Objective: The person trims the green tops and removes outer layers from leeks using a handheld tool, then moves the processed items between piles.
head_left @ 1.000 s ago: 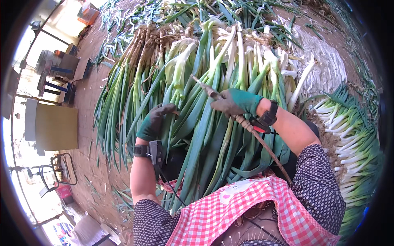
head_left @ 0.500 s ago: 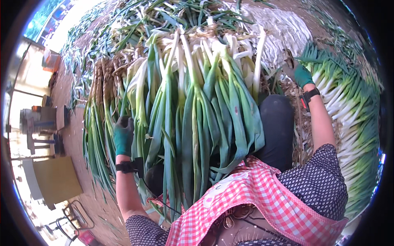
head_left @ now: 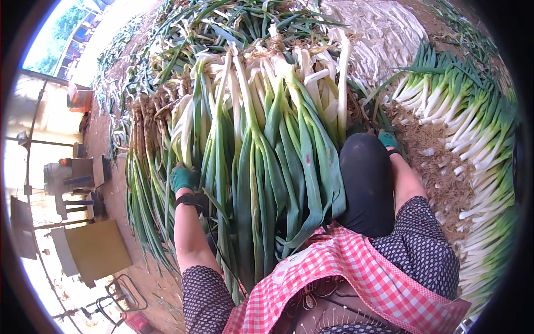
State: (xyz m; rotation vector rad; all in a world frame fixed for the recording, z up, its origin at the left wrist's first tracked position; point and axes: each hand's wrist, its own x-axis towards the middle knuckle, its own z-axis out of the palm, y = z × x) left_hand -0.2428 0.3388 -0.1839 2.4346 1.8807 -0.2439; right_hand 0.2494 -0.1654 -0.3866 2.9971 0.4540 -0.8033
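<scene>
In front of me lies a thick row of large leeks (head_left: pixel 253 139), white ends pointing away and green leaves toward my lap. My left hand (head_left: pixel 184 178), in a green glove, is closed around a leek stalk (head_left: pixel 186 136) at the row's left part; its fingertips are hidden among the leaves. Thinner leeks with brown, soil-covered ends (head_left: pixel 149 125) lie just left of it. My right hand (head_left: pixel 385 139), also gloved, is low beside my raised knee (head_left: pixel 364 167). The knee and some green leaves (head_left: pixel 381 117) hide most of its fingers.
A curved row of cleaned leeks (head_left: pixel 445 106) runs down the right side. Cut roots and scraps (head_left: pixel 428 161) cover the ground inside it. Loose leaves (head_left: pixel 239 25) are piled beyond, beside a white sheet (head_left: pixel 372 39). A yellowish board (head_left: pixel 99 250) stands at the left.
My right hand has come down from beside the white sheet to behind my knee. My left hand has moved slightly right, onto a leek stalk. The view has shifted a little.
</scene>
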